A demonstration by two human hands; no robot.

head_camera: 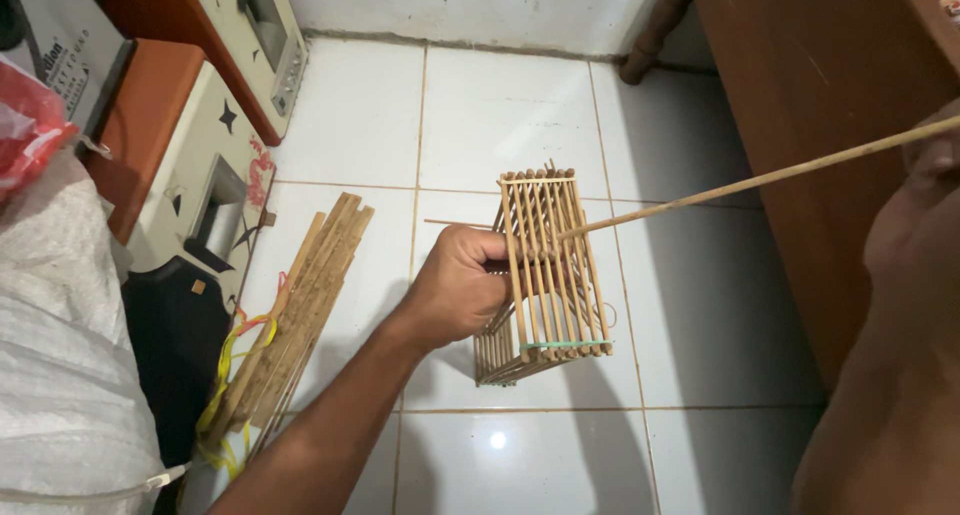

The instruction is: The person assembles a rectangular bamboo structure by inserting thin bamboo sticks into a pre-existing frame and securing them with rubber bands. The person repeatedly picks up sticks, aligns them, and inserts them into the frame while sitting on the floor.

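Bamboo cage (545,275) in left fingers (490,265); right hand (930,175) cropped, grip on stick (760,180) unclear.

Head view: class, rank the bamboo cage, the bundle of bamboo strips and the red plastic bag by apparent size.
1. Bundle of bamboo strips, longest.
2. Bamboo cage; held nearer the camera, so unsure against the bundle.
3. Red plastic bag, partly cut off.

Both forearms are bare to the edge of view, with no sleeves, rings or watch on the hands (455,285).
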